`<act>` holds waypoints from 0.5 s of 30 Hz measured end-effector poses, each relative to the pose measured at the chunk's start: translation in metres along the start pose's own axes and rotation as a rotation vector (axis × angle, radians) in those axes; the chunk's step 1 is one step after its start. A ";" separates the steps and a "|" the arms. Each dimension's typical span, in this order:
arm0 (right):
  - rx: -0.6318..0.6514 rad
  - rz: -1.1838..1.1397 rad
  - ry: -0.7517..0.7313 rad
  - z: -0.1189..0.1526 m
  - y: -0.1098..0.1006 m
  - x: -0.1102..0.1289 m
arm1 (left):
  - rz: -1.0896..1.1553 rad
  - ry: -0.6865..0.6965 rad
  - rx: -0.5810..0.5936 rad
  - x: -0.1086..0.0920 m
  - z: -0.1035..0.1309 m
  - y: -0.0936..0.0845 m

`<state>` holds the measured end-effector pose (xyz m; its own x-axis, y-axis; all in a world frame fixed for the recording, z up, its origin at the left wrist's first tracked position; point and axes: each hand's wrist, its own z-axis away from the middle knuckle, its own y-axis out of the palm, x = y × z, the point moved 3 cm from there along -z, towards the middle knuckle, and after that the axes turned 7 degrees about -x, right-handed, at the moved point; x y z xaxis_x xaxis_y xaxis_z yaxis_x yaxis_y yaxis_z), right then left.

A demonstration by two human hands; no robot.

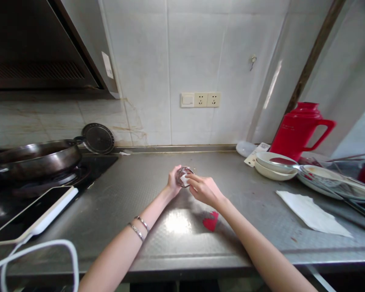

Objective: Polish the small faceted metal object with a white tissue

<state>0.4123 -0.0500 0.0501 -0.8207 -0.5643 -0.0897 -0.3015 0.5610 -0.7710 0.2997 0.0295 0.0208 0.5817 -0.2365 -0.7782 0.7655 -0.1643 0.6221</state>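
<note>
My left hand [172, 181] is wrapped round the side of a small round glass-like container [179, 174], its open mouth turned toward me. At that mouth, my right hand [206, 190] has its fingers pinched on a small white piece [185, 180] that looks like tissue and reaches inside the rim. What else is inside the container is too small to make out. Below my right wrist, a red piece with a jagged edge [211, 221] lies flat on the steel counter [146, 174].
On the left, a pan [36, 160] sits on the stove beside a phone [27, 215] with a white cable. To the right are white bowls [275, 172], a red thermos [296, 132], a patterned plate [316, 182] and a folded white tissue [312, 213].
</note>
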 end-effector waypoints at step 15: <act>0.155 -0.420 0.352 -0.004 0.016 0.012 | 0.101 0.083 -0.032 0.004 -0.005 -0.003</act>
<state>0.3963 -0.0453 0.0388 -0.7659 -0.4691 0.4397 -0.5839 0.2211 -0.7812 0.3012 0.0341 0.0149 0.6760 -0.1699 -0.7170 0.7096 -0.1124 0.6956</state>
